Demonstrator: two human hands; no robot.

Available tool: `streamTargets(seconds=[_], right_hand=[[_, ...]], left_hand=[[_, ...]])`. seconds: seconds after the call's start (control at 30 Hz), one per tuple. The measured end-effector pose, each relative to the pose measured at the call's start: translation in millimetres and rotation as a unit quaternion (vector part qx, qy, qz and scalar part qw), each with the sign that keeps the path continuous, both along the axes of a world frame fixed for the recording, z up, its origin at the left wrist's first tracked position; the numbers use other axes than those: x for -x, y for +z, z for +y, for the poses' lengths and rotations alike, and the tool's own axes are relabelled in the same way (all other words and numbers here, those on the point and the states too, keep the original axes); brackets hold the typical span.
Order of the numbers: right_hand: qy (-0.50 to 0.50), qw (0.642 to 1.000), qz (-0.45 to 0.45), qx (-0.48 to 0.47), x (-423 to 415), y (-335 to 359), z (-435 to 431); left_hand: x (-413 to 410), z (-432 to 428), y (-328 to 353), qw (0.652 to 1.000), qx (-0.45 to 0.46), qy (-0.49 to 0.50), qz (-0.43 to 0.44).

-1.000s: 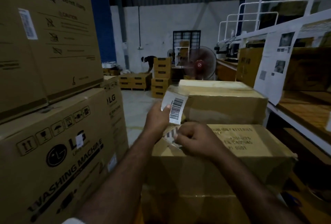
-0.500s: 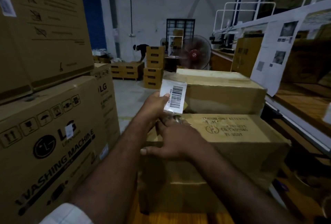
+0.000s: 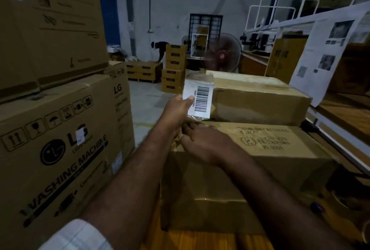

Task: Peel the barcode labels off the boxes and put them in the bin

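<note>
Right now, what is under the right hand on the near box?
The right hand covers the top left corner of the near box; cardboard shows around it. Whatever lies beneath the hand is hidden.

A pale whitish sleeve (image 3: 76, 235) with faint checked lines covers the near end of the left arm (image 3: 130, 175). The right arm (image 3: 270, 195), left hand (image 3: 176, 109) and right hand (image 3: 204, 141) are bare.

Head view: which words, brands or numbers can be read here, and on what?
"LG", "WASHING MACHINE": left carton, front.
"LG": same carton's side face.
"KS9…-004", middle digits blurred: barcode label held by the left hand.
"P1 0001": near box, top; lines above it blurred.
Hanging sheet and upper carton print: too blurred to read.
</note>
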State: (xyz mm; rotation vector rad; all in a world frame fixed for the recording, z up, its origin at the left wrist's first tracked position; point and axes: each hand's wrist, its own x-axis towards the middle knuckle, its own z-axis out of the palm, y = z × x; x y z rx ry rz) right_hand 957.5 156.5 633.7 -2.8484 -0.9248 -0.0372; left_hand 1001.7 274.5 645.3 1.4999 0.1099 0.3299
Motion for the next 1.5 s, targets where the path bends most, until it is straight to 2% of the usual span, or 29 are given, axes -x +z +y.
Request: streamTargets(seconds=[0.2, 0.27, 0.47, 0.63, 0.73, 0.83, 0.93, 1.07, 1.2, 1.27, 1.4, 1.5], right_hand=[[0.000, 0.998, -0.041, 0.052, 55, -3, -32], [-0.005, 0.998, -0.028, 0.062, 48, 3, -32], [-0.012, 1.000, 0.012, 0.001, -14, 4, 5], [0.039, 0.998, -0.056, 0.014, 15, -6, -17], [0.014, 0.998, -0.055, 0.037, 37, 0, -51], [-0.043, 0.998, -0.040, 0.020, 27, 12, -66], [-0.058, 0.997, -0.047, 0.012, 4, 14, -48], [0.015, 0.999, -0.018, -0.037, -6, 5, -10], [0.062, 0.997, -0.054, -0.009, 26, 2, -26], [0.048, 0.997, -0.056, -0.003, 38, 5, -48], [-0.045, 0.998, -0.019, -0.037, 16, 17, -66], [-0.034, 0.998, -0.049, -0.019, -8, 11, -38]], left_hand=[[-5, -1, -2, 0.998, 0.065, 0.018, 0.003], [-4, -2, -2, 0.998, 0.057, 0.007, 0.003], [1, -2, 2, 0.999, 0.046, -0.001, 0.000], [-3, 2, -1, 0.994, 0.103, 0.021, 0.007], [-7, -1, -2, 0.994, 0.107, 0.017, 0.004], [-7, -1, -1, 0.993, 0.121, 0.010, 0.006], [-5, 0, -2, 0.994, 0.108, -0.002, 0.004], [-4, 5, -1, 0.997, 0.070, 0.020, 0.003], [-8, 5, -2, 0.993, 0.106, 0.037, 0.018], [-12, 2, -4, 0.994, 0.102, 0.033, 0.014], [-14, -1, -5, 0.996, 0.087, 0.029, 0.003], [-11, -3, -4, 0.998, 0.058, 0.028, 0.007]])
